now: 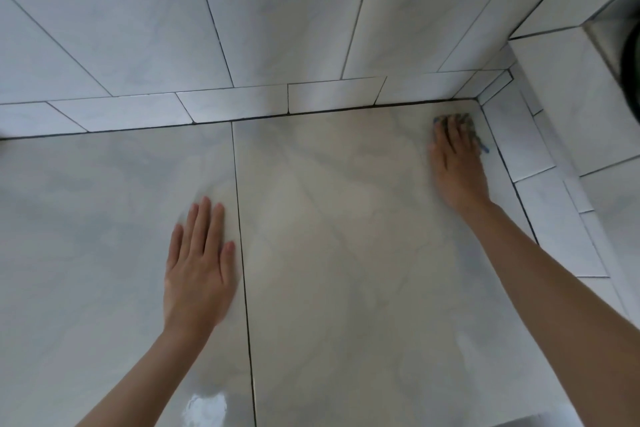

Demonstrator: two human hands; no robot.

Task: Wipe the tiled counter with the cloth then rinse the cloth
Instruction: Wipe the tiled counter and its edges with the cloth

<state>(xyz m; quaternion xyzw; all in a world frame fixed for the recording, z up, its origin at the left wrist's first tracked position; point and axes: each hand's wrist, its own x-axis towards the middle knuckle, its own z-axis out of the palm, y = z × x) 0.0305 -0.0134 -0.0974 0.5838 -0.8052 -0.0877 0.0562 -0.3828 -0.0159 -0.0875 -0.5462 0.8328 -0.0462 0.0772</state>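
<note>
I have both hands down on the tiled bench point(346, 253). My left hand point(199, 263) lies flat and wide, fingers straight and close together, palm on the tile just left of the dark grout line point(242, 253) that runs toward me; it holds nothing and looks like a brace. My right hand point(457, 159) is stretched out to the far right corner, fingers laid fairly straight over the cloth point(468, 121) and pressing it to the surface. The hand is blurred, so I cannot tell whether the thumb tucks under the fabric. Only a dark, blue-edged fringe of the cloth shows past the fingertips and along the hand's right side, close to where the bench meets the back wall tiles point(277, 10) and the raised tiled ledge point(554, 97).

I judge the wiping is under way. A wet sheen point(204, 404) on the near tile suggests that part is done, but I cannot say how much of the left stretch is covered. The rinse is not begun: the cloth is on the bench and I see no water running. A steel edge point(609, 42) at the top right may be the sink, though too little shows to be sure.
</note>
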